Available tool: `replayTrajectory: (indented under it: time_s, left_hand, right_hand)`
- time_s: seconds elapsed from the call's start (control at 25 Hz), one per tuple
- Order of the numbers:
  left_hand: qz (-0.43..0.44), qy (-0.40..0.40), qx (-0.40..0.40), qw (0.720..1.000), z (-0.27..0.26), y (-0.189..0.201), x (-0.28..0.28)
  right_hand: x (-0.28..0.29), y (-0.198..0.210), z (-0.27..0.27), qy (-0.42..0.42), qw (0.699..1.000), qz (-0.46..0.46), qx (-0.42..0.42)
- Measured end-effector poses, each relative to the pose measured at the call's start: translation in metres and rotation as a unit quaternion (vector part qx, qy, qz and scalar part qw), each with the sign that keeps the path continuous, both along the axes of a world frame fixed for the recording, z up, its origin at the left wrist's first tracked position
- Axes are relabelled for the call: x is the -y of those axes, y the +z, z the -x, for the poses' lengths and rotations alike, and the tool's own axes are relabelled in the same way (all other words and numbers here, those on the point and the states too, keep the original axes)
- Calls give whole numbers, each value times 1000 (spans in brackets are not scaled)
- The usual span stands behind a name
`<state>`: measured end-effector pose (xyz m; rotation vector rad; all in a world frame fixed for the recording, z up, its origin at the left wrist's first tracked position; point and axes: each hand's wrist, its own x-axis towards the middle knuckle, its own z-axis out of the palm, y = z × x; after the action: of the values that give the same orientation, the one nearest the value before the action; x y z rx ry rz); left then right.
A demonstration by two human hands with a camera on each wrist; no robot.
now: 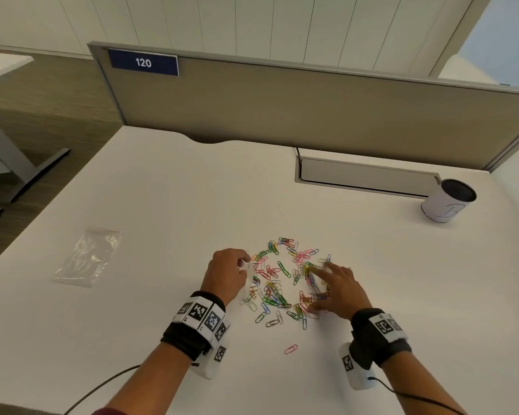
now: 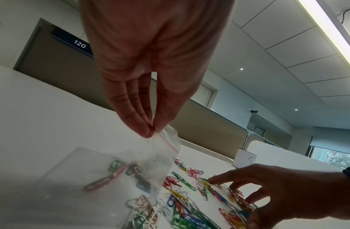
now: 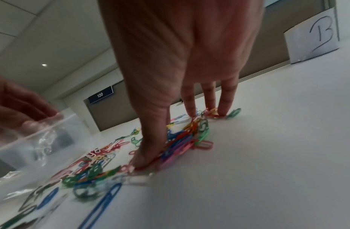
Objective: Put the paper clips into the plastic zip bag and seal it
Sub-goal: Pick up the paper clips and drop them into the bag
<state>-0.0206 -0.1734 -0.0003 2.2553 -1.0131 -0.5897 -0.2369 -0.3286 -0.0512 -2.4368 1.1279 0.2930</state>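
Many coloured paper clips (image 1: 277, 272) lie scattered on the white desk (image 1: 177, 205). My left hand (image 1: 244, 262) pinches the top edge of a clear zip bag (image 2: 103, 168) with a red seal line. The bag hangs down to the desk at the pile's left side and holds a few clips. My right hand (image 1: 315, 289) is spread over the pile's right part. Its thumb and straight fingertips (image 3: 191, 113) press on clips (image 3: 182, 139). In the right wrist view the bag (image 3: 33, 139) shows at the left.
A second clear bag (image 1: 87, 256) lies flat at the desk's left. One pink clip (image 1: 290, 349) lies apart, nearer to me. A white cup (image 1: 447, 202) marked B stands at the right, by a cable slot (image 1: 366, 175). A grey divider (image 1: 282, 100) closes the back.
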Motion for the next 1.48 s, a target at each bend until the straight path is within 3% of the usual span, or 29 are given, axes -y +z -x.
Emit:
replayTrajectory:
  time_s: [0.32, 0.56, 0.68, 0.88, 1.04, 1.16, 1.32, 1.48]
  left_hand:
    - [15, 27, 2, 1000, 3, 3, -2]
    - [14, 16, 3, 1000, 6, 4, -5]
    - [10, 8, -2, 1000, 7, 6, -5]
    - [14, 6, 9, 1000, 6, 5, -4]
    - [16, 10, 16, 1000, 6, 5, -4]
    - [5, 2, 14, 1000, 7, 6, -6]
    - [-4, -13, 25, 1000, 9, 7, -7]
    - [-17, -27, 54, 998, 14, 8, -3]
  right_hand:
    - [-11, -17, -19, -13, 992, 55, 117]
    - [-10, -19, -24, 24, 990, 113, 78]
    - [-7, -14, -25, 14, 991, 92, 93]
    - [2, -5, -18, -91, 978, 18, 189]
    - [-3, 10, -15, -188, 932, -94, 296]
    - [-13, 23, -22, -239, 863, -220, 387]
    - [-33, 43, -42, -239, 783, -339, 464]
    - [-53, 58, -73, -239, 719, -444, 479]
